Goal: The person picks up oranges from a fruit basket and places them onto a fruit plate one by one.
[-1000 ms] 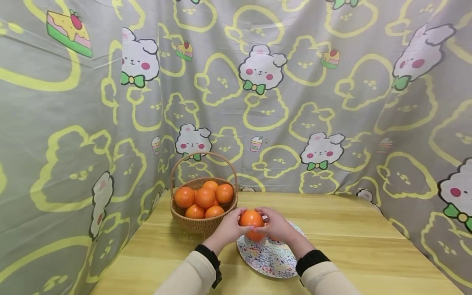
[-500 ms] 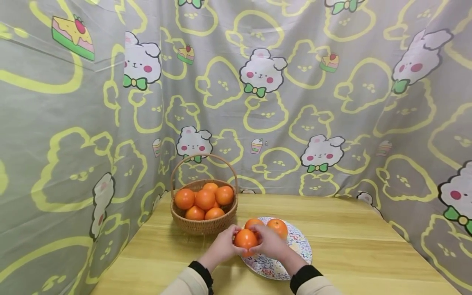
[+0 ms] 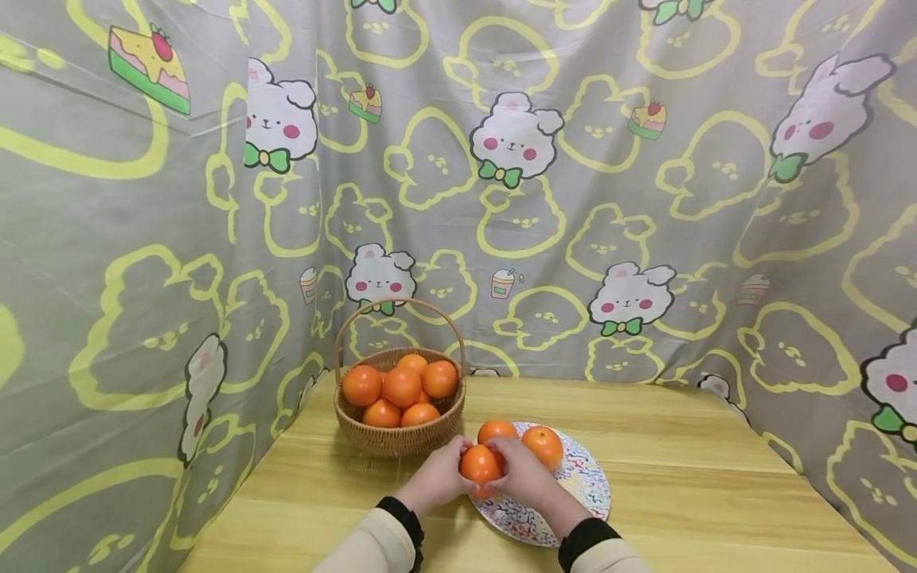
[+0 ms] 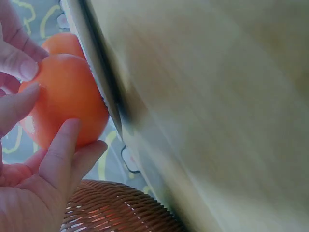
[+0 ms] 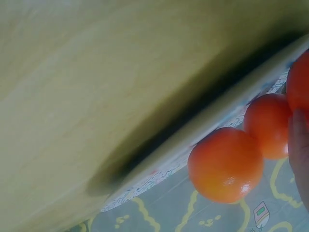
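Both hands are at one orange (image 3: pixel 478 464) at the left edge of a round, colourfully speckled plate (image 3: pixel 586 495). My left hand (image 3: pixel 435 476) holds it from the left, thumb at the near side. From the right, my right hand (image 3: pixel 528 477) curls its fingers round it and covers part of it. In the left wrist view, the held orange (image 4: pixel 70 99) sits right at the plate's rim, with fingertips of both hands on it. Two more oranges lie on the plate: one behind (image 3: pixel 497 430) and one back right (image 3: pixel 543 447). The right wrist view shows my right fingers (image 5: pixel 300 150) beside the oranges.
A wicker basket (image 3: pixel 401 440) with a tall handle stands back left of the plate, filled with several oranges (image 3: pixel 401 386). Everything rests on a wooden table (image 3: pixel 688 477). Patterned grey curtains (image 3: pixel 444 199) close off the back and both sides.
The hands have brought the held orange down and nearer, from above the plate to its left edge. The two oranges behind show more now. Over the last half second the hands barely moved.
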Demonstrator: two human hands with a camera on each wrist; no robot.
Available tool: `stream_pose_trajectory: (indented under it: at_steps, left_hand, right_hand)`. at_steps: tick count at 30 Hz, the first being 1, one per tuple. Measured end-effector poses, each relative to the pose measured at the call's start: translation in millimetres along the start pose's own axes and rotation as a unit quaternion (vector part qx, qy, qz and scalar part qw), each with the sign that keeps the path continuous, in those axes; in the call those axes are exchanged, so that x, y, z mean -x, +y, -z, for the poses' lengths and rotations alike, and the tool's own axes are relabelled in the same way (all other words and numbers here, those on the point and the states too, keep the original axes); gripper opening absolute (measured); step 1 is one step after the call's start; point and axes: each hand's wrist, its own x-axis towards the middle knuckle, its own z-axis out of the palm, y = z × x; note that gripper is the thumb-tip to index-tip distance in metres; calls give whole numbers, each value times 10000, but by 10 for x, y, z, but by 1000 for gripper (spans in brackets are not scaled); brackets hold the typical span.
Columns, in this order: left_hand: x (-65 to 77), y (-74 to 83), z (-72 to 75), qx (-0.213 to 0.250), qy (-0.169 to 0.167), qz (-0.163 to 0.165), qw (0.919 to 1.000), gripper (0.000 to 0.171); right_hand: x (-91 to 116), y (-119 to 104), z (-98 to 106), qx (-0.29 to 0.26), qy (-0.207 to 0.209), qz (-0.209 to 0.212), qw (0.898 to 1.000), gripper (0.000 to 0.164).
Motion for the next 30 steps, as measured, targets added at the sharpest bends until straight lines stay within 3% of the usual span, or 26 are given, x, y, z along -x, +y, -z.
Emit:
stream_pose_trajectory:
  at_steps: [11,17,24,30]
  left_hand:
    - [-25,53,9,19,-71,47,10000,55]
    - [-27,62,31,40,-134,73,9999,60]
    - [-44,65,113,-87,-203,188,9996,68]
    - [-51,66,204,-67,-315,130,9994,66]
  right_hand:
    - [-4,-12,-1,330,-185,-343,9987,59]
    - [-5,-34,9,220,-171,-320,9991,63]
    - [-56,-38,70,240,-69,32,9997,64]
    - [-74,-70,127,122,-183,-108,9997,64]
